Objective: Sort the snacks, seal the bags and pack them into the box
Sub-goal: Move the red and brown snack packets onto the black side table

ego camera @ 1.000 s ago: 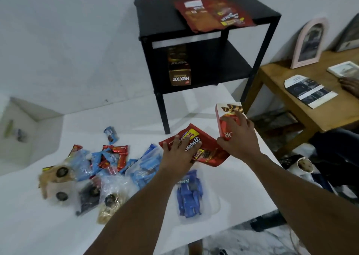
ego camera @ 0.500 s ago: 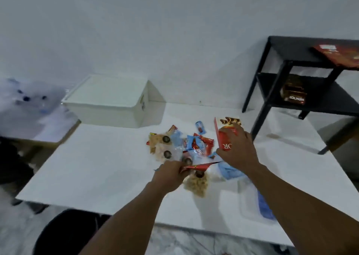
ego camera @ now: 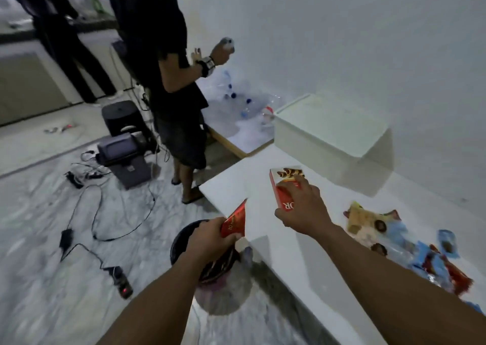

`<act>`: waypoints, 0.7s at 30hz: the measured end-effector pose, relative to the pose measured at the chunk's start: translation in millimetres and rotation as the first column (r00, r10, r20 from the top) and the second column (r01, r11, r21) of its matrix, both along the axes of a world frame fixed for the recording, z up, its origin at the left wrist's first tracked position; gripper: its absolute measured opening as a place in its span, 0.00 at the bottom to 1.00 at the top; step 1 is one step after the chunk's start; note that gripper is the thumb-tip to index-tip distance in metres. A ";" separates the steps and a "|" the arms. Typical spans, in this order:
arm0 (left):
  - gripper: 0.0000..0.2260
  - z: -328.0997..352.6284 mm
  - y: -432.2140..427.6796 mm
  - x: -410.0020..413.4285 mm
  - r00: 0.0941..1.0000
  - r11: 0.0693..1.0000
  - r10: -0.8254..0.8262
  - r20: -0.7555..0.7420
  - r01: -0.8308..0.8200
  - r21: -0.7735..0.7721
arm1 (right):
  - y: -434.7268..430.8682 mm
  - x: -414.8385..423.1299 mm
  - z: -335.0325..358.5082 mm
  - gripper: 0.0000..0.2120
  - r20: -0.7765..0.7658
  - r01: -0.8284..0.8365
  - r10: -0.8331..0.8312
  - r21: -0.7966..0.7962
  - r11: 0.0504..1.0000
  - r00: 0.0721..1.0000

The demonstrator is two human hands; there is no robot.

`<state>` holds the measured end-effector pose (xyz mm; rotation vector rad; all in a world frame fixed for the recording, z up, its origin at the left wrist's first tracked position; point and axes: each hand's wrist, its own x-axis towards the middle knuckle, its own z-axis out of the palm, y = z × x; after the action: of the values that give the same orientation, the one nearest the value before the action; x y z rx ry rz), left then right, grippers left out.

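My left hand (ego camera: 210,239) grips a flat red snack bag (ego camera: 235,221) off the table's left edge, right above a black bin (ego camera: 181,242). My right hand (ego camera: 305,210) holds an upright red and white snack carton (ego camera: 282,187) over the white table (ego camera: 236,189). A white lidded box (ego camera: 328,129) stands at the back of the table against the wall. Loose snacks and clear bags of snacks (ego camera: 402,242) lie in a heap at the right.
A person in black (ego camera: 163,63) stands beyond the table's far corner beside a low table with plastic bottles (ego camera: 244,105). A second person (ego camera: 60,29) stands at the far left. Cables (ego camera: 97,213), a power strip and black cases lie on the floor.
The view has swung left. My left hand has carried the red bag off the table's edge to above the bin. My right hand still holds the carton.
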<state>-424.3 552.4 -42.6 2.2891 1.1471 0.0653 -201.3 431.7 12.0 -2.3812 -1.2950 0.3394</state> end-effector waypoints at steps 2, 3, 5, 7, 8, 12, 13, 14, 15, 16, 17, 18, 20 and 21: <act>0.23 -4.8 6.8 -20.0 0.998 0.995 0.069 -0.012 -0.068 0.070 | 30.8 -16.2 -9.9 0.33 -0.010 -0.115 0.115 -0.033 0.993 0.993; 0.25 -7.6 8.7 -28.6 0.994 0.990 0.103 -0.031 -0.100 0.100 | 45.1 -23.5 -16.7 0.33 -0.019 -0.167 0.166 -0.044 0.985 0.986; 0.28 -15.4 13.0 -43.2 0.983 0.979 0.151 -0.106 -0.134 0.151 | 70.0 -39.3 -29.5 0.32 -0.041 -0.251 0.249 -0.053 0.966 0.967; 0.30 -26.6 18.6 -57.3 0.970 0.972 0.178 -0.165 -0.147 0.183 | 90.4 -56.4 -44.5 0.32 -0.079 -0.312 0.306 -0.072 0.947 0.949; 0.31 -34.3 21.4 -64.4 0.966 0.969 0.190 -0.177 -0.156 0.190 | 98.6 -65.0 -52.8 0.33 -0.106 -0.338 0.329 -0.087 0.937 0.938; 0.29 -68.6 33.2 -89.8 0.952 0.970 0.216 -0.215 -0.184 0.159 | 124.9 -93.3 -89.6 0.34 -0.203 -0.410 0.378 -0.152 0.899 0.903; 0.28 -77.7 38.8 -94.6 0.951 0.970 0.225 -0.214 -0.198 0.139 | 132.3 -98.4 -98.5 0.34 -0.216 -0.421 0.384 -0.164 0.892 0.898; 0.28 -87.0 46.4 -98.8 0.950 0.969 0.235 -0.208 -0.212 0.125 | 141.0 -103.2 -106.6 0.34 -0.231 -0.428 0.386 -0.175 0.886 0.893; 0.28 -96.3 55.9 -102.7 0.949 0.968 0.243 -0.201 -0.224 0.113 | 150.6 -107.5 -114.8 0.34 -0.245 -0.431 0.383 -0.186 0.883 0.891; 0.28 -104.9 66.8 -106.8 0.948 0.967 0.252 -0.196 -0.239 0.091 | 160.2 -112.8 -121.6 0.34 -0.258 -0.427 0.373 -0.200 0.882 0.891; 0.28 -113.4 78.4 -111.0 0.947 0.966 0.260 -0.189 -0.253 0.060 | 169.5 -118.3 -129.8 0.34 -0.271 -0.421 0.360 -0.213 0.882 0.893; 0.28 -121.6 90.0 -115.1 0.946 0.963 0.267 -0.185 -0.267 0.027 | 177.9 -124.2 -138.4 0.34 -0.280 -0.418 0.352 -0.226 0.880 0.893; 0.28 -138.6 112.4 -123.6 0.944 0.960 0.269 -0.191 -0.279 -0.028 | 192.5 -136.1 -156.6 0.34 -0.300 -0.401 0.322 -0.257 0.879 0.898; 0.28 -148.9 123.5 -127.6 0.945 0.959 0.266 -0.189 -0.279 -0.047 | 199.3 -141.3 -166.4 0.34 -0.319 -0.383 0.291 -0.281 0.880 0.902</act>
<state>-551.8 675.8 -191.5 2.0912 1.5309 -0.0801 -342.7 631.0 -154.4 -2.2481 -1.6259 1.0308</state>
